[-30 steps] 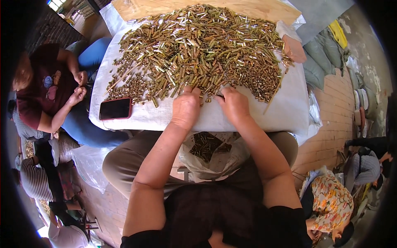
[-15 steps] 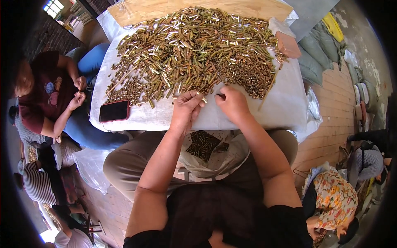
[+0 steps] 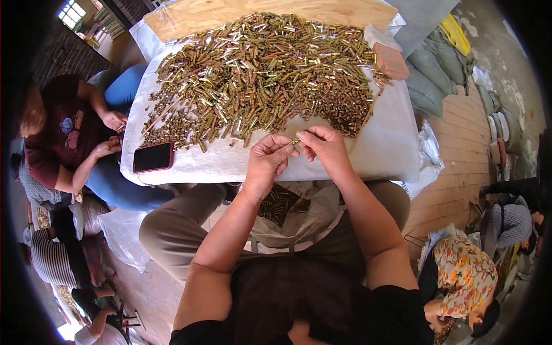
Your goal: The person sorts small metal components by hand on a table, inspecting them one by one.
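Note:
My left hand (image 3: 268, 163) pinches a small brass-coloured metal sleeve (image 3: 294, 141) between thumb and fingers, just above the table's near edge. Against it, the closed fingers of my right hand (image 3: 328, 151) grip its other end; whether a second small part is between them is hidden. Beyond both hands spreads a wide heap of similar metal sleeves (image 3: 253, 75). Short nut-like metal pieces lie in a cluster (image 3: 345, 109) at the heap's right side, and in another cluster (image 3: 164, 129) at its left.
A phone (image 3: 153, 157) lies at the left of the white table cover (image 3: 213, 167). Thin sticks flank the heap. A wooden board (image 3: 259, 20) and a brick-like block (image 3: 392, 61) border it. Between my knees hangs an open sack (image 3: 299, 227) holding metal pieces. Other people sit on both sides.
My right hand has moved from the small pieces toward me and closed onto the sleeve. My left hand has shifted slightly right and nearer, so the hands now meet.

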Motion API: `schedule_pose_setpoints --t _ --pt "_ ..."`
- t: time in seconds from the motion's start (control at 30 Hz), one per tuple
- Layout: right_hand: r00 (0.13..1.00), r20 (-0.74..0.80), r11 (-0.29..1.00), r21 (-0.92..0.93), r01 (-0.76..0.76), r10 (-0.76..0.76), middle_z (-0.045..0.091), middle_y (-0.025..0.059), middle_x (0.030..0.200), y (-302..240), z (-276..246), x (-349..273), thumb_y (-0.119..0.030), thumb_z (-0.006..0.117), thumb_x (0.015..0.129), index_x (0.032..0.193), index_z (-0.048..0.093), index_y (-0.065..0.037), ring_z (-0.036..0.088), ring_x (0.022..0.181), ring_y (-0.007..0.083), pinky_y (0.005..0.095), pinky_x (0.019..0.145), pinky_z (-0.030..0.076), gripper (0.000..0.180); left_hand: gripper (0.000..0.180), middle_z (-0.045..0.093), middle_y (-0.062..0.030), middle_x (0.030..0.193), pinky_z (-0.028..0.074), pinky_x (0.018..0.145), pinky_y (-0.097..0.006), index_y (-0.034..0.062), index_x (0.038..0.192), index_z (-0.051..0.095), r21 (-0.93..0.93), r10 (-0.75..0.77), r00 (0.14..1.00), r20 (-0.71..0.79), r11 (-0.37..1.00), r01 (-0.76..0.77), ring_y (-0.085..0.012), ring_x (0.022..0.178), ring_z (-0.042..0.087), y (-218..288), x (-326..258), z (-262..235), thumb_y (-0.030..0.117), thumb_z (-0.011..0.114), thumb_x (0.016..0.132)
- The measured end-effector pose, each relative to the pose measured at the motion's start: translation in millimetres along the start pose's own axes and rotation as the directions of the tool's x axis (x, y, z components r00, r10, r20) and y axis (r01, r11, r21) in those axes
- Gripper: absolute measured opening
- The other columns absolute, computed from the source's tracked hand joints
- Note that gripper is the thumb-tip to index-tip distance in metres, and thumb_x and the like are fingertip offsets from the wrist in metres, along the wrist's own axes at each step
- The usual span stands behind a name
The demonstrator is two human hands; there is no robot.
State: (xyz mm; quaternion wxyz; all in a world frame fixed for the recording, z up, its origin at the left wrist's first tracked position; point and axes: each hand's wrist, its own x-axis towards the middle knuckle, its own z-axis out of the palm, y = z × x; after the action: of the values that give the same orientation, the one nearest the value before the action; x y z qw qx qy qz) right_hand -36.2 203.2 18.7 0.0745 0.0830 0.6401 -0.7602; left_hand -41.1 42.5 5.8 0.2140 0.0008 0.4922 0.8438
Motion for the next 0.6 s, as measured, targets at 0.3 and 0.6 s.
schedule_pose_setpoints --t 0.3,0.6 --pt "0.988 -0.079 0.967 -0.231 0.111 -0.132 0.054 -0.0009 0.059 0.5 0.5 -4.4 -0.020 0.065 0.084 0.072 0.061 -0.001 0.047 0.049 0.0043 0.0199 0.042 0.036 0.023 0.004 0.061 -0.0057 0.070 0.024 0.038 -0.018 0.0021 0.090 0.058 0.110 0.067 0.997 -0.046 0.992 -0.061 -0.0029 0.043 0.034 -2.5 -4.8 8.4 0.003 0.055 0.087" --pt "0.981 -0.032 0.835 -0.530 0.146 -0.192 0.047 0.0000 0.050 5.3 -6.8 0.7 -0.020 0.067 0.082 0.060 0.056 -0.001 0.041 0.046 0.0046 0.0231 0.041 0.032 0.032 0.003 0.060 -0.0030 0.069 0.025 0.039 -0.017 0.0035 0.089 0.058 0.208 0.122 0.992 -0.031 0.972 -0.113 -0.0015 0.045 0.035 -9.4 -6.3 5.2 0.002 0.056 0.087"
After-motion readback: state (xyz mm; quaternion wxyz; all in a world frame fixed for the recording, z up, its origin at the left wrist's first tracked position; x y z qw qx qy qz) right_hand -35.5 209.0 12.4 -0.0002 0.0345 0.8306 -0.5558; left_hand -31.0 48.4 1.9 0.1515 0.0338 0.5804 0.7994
